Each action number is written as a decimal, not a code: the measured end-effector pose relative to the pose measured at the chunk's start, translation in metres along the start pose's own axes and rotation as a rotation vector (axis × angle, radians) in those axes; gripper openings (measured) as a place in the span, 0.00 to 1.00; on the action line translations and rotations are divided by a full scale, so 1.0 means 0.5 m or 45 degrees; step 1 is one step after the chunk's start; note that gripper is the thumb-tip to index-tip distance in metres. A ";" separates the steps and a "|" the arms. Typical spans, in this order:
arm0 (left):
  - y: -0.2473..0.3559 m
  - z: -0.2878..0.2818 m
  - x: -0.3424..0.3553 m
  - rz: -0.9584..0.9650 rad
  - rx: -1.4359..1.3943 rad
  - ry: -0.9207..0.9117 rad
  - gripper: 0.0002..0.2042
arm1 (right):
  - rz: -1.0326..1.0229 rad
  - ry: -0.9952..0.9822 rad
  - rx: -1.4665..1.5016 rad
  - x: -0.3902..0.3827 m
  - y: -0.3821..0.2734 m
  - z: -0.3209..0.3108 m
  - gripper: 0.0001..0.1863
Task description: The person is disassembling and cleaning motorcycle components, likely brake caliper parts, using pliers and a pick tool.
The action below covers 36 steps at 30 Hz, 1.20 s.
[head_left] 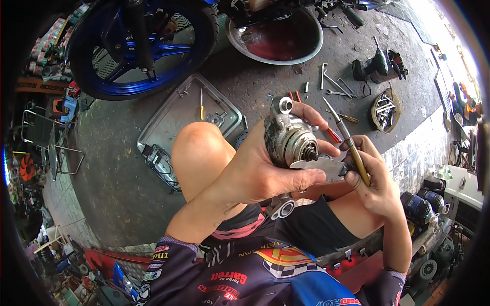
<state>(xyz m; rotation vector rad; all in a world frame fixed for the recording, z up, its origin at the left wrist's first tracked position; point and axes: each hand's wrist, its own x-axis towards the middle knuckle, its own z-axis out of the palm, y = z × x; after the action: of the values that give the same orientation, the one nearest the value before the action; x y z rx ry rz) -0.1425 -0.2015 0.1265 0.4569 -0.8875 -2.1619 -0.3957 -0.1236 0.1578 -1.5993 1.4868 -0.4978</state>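
Note:
My left hand (255, 173) wraps round a worn, silvery metal part (279, 143) with a ringed round hub, a short central shaft and a bored lug at each end. Beside the hub, a flat metal blade (324, 166) lies close to the left thumb and reaches to my right fingers. Closed in my right hand (376, 186) is a slim pointed tool (356, 157) with a steel tip and a brass-coloured handle, its tip pointing up and away. The right fingers partly hide the blade's near end. I hold everything above my lap.
Ahead on the floor lies a clear tray (148, 122) with a yellow-handled screwdriver (201, 109). Beyond are a blue motorcycle wheel (115, 76) and a metal basin (309, 53) with reddish liquid. To the right are wrenches (337, 84), a cordless drill (375, 66) and a bowl (376, 125) of metal pieces.

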 end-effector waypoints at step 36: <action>-0.027 -0.007 0.001 0.390 0.410 0.094 0.30 | -0.173 -0.115 -0.771 -0.085 -0.199 -0.055 0.29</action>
<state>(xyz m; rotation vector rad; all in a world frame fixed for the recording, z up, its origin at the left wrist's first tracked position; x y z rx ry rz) -0.1477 -0.1969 0.1147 0.5174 -1.1876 -1.7213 -0.3669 -0.1019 0.2635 -2.1662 1.5506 -0.0359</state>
